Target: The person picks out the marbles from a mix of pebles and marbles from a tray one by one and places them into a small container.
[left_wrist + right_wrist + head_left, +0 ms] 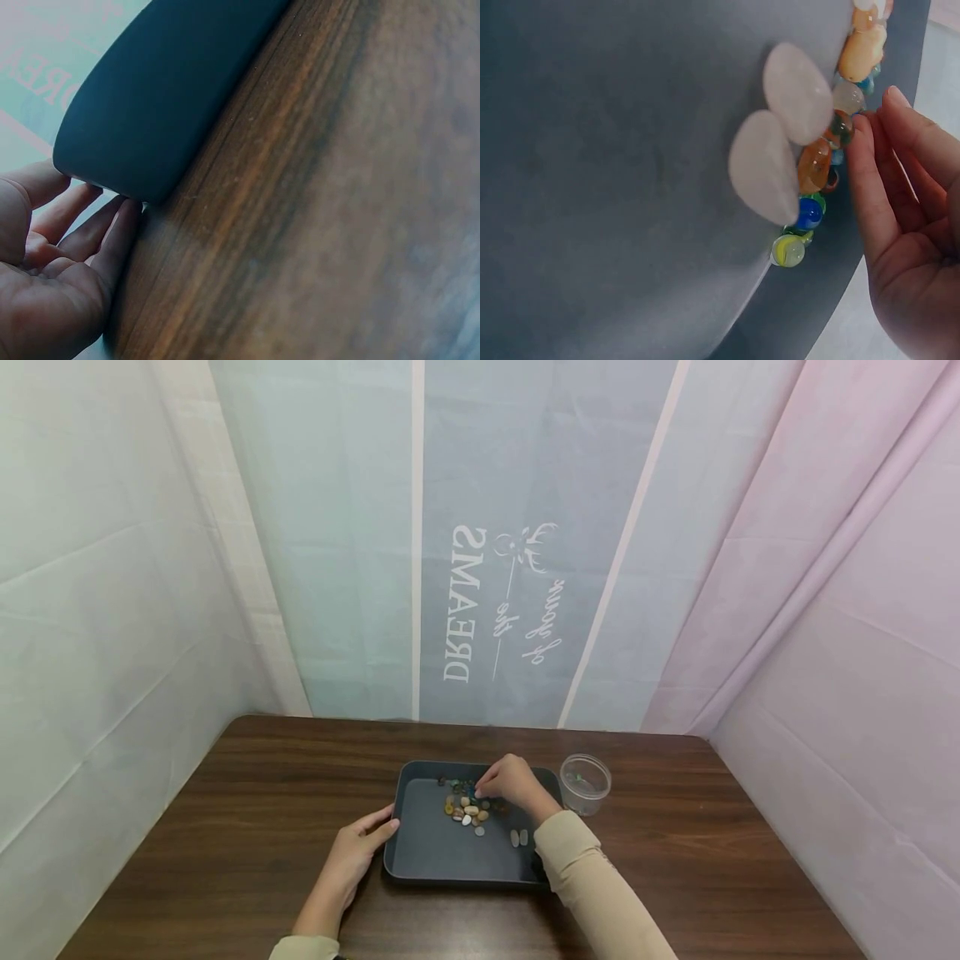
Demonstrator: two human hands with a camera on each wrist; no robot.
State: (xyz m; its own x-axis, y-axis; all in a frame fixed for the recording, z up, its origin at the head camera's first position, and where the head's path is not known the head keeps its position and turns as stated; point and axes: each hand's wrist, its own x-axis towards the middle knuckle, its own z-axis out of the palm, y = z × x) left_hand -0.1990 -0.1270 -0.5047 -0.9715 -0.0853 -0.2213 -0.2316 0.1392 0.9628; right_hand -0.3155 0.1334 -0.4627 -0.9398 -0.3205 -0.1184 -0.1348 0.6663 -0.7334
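Note:
A dark grey tray (442, 864) lies on the wooden table, with a heap of polished pebbles (471, 811) and glass marbles (787, 250) toward its far side. My left hand (352, 852) grips the tray's left side, thumb over the rim and fingers against the outer wall (142, 120). Over the far part of the heap, my right hand (512, 781) reaches down with thumb and fingertips drawn together among the marbles. I cannot tell whether a marble is between them. Two pale oval stones (763, 166) lie side by side, apart from the heap, at the tray's right.
A clear round plastic tub (586, 785) with a bit of green inside stands just beyond the tray's right edge. Brown wooden table (712, 852) surrounds the tray. Fabric curtains (352, 568) with printed lettering hang behind and at both sides.

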